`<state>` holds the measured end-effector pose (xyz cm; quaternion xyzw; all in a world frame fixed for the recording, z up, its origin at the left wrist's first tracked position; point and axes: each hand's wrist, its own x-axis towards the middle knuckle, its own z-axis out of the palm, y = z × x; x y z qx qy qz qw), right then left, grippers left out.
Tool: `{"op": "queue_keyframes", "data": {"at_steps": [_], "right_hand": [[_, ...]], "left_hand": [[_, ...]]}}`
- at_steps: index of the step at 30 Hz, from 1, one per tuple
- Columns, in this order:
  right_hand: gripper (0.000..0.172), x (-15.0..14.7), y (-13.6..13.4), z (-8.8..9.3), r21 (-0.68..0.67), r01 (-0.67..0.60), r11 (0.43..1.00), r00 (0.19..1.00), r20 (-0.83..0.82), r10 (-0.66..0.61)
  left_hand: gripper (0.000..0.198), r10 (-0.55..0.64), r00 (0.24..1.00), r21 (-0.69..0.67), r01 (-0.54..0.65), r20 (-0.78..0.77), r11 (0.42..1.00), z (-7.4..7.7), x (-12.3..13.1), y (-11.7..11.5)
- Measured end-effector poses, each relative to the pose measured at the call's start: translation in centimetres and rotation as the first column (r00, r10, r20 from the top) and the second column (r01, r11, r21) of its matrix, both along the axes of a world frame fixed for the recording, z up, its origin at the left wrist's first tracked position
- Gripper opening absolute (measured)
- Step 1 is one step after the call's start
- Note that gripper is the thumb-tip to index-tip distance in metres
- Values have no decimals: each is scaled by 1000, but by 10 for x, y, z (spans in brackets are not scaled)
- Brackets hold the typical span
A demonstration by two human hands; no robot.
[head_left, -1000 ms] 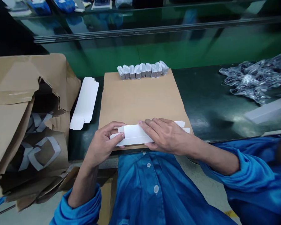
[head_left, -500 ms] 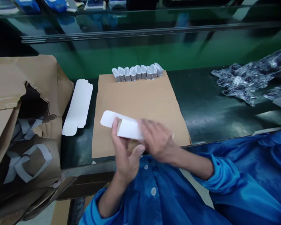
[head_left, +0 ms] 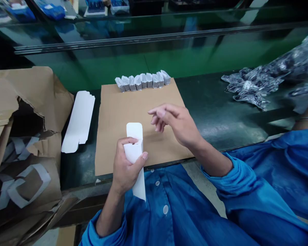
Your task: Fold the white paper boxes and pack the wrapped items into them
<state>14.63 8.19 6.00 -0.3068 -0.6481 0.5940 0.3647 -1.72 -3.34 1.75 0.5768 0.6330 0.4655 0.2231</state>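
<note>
A torn brown cardboard box [head_left: 28,85] holds pale flat strips [head_left: 17,199]; the left hand [head_left: 125,171] clasps a long white carton [head_left: 133,153], released by the half-curled, empty right hand [head_left: 181,124].

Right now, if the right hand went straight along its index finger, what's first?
Right hand: likely the flat white carton, past the cardboard sheet; height is unclear, so it may pass over. The held box's flap looks narrowly missed.

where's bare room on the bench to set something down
On the cardboard, between the packets at its far edge and the left hand; also bench right of the cardboard, up to the plastic. It's crowded at left, where the flat carton sits between the torn box and cardboard.
</note>
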Motion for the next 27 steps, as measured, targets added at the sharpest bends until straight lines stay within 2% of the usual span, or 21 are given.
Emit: {"op": "queue_keyframes", "data": {"at_steps": [1, 3, 5, 8, 11, 13, 15, 18, 21, 24, 27], "right_hand": [[34, -2, 3, 0, -106, -4, 994, 999, -38, 0], [40, -9, 5, -1, -249, -136, 959, 990, -76, 120], [36, -15, 2, -1, -279, -247, 928, 969, -74, 236], [27, -19, -10, 2, -152, -215, 965, 976, -15, 215], [16, -19, -19, 3, 27, -115, 993, 991, 73, 113], [11, -18, -21, 2, 122, -102, 987, 991, 101, 89], [9, -17, -22, 0, 200, -116, 973, 990, 105, 96], [9, -14, -23, -3, 266, -166, 950, 985, 94, 146], [13, -11, -30, -7, 386, -175, 906, 984, 88, 153], [18, -13, -43, -19, 571, -21, 821, 999, 37, 0], [17, -17, -54, -32, 638, 92, 764, 995, -20, -103]], "left_hand": [[33, -13, 999, -9, 12, -30, 1000, 1, 0, 0], [31, -38, 995, -2, 38, -95, 999, 3, 1, 1], [32, -37, 988, 10, 39, -150, 999, 2, 3, 3], [45, 16, 988, 97, -1, -156, 995, -4, 8, 4], [70, 20, 999, 232, -13, -28, 973, -9, 13, 4], [92, 8, 1000, 220, -13, 26, 975, -9, 15, 3], [102, 1, 1000, 133, 1, -13, 991, -9, 13, 1], [94, -40, 990, 30, 44, -133, 999, -8, 7, -3], [83, -54, 983, 7, 56, -174, 998, -7, 3, -6], [72, -44, 986, -25, 41, -163, 999, -7, 4, -8], [62, -51, 992, -65, 43, -119, 997, -10, 6, -7]]}}
